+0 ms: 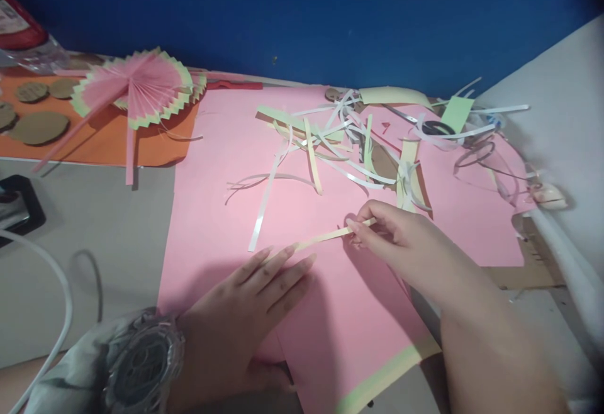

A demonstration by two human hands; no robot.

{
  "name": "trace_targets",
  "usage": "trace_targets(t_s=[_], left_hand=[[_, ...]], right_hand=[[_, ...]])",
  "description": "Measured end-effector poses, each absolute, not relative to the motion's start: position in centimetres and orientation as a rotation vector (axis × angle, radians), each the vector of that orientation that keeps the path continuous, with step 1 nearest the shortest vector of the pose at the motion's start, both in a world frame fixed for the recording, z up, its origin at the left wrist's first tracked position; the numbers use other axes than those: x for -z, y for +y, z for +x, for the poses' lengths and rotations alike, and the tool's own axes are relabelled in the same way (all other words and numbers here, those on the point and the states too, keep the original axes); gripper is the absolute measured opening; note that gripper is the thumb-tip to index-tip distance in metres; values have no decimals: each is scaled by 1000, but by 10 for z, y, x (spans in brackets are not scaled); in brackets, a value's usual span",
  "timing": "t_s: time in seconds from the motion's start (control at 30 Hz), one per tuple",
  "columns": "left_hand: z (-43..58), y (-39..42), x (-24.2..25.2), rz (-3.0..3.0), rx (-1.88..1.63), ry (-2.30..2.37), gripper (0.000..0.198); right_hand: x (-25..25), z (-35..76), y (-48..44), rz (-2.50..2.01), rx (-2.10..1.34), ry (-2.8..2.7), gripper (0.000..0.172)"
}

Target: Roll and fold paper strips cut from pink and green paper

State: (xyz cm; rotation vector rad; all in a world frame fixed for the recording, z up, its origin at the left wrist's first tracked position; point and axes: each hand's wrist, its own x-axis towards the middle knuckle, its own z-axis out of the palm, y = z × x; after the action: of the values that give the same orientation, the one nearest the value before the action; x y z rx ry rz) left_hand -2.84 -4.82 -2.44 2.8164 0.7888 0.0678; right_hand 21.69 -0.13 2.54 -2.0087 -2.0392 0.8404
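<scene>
Right hand (396, 231): grip pinched on pale yellow strip (325, 236) over pink paper (212, 206); left hand (255, 291) flat, fingers across strip's left end. Pink room beyond, then tangled scraps (337, 137)

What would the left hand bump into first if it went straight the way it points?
The pale yellow strip is right at its fingertips; beyond that, the left hand would probably bump the right hand. Its fingers fan out and depth is unclear, so it might slip just by.

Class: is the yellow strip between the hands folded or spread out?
Spread out: the yellow strip runs nearly straight from the left hand to the right hand.
</scene>
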Motion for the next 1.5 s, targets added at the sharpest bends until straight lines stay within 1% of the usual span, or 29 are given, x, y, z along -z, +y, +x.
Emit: trace_targets(t_s=[0.1,0.2,0.43,0.6,0.73,0.77,0.87,1.0,1.03,1.07,1.1,1.13,1.23,1.3,1.4,1.5], left_hand=[[-29,-48,24,2813,-69,775,86],[-29,-48,25,2812,-56,795,88],[-30,-49,26,2827,-47,785,89],[-30,-47,22,2843,-30,771,86],[-34,-60,14,2891,-3,822,86],[-37,-67,13,2905,1,864,84],[-46,-86,11,2959,84,927,66],[-48,-90,7,3054,-90,936,38],[-45,-86,6,3037,-166,910,32],[-41,-81,5,2979,-254,965,30],[-36,-76,5,2925,-345,1000,31],[-32,-72,6,2859,-358,1024,33],[-24,-63,12,2792,-260,976,52],[-23,-61,16,2795,-185,948,61],[-24,-60,18,2794,-108,954,66],[-24,-61,18,2807,-107,1000,68]], right_hand=[[-21,219,0,-2069,-921,-2036,24],[-18,218,1,-2068,-877,-2043,26],[-17,216,3,-2081,-733,-2112,24],[-15,215,3,-2113,-639,-2176,22],[-16,209,0,-2087,-673,-2173,21],[-17,206,-1,-2067,-706,-2174,21],[-21,195,-6,-1974,-856,-2178,21],[-23,183,-11,-1845,-1076,-2167,24],[-23,182,-12,-1843,-1093,-2155,24],[-23,181,-13,-1854,-1090,-2144,23],[-22,181,-13,-1870,-1072,-2136,23],[-21,181,-14,-1885,-1051,-2135,22],[-19,182,-15,-1920,-1008,-2170,20],[-19,183,-15,-1957,-989,-2193,21],[-22,185,-14,-2024,-962,-2204,25],[-24,187,-14,-2051,-929,-2216,27]])
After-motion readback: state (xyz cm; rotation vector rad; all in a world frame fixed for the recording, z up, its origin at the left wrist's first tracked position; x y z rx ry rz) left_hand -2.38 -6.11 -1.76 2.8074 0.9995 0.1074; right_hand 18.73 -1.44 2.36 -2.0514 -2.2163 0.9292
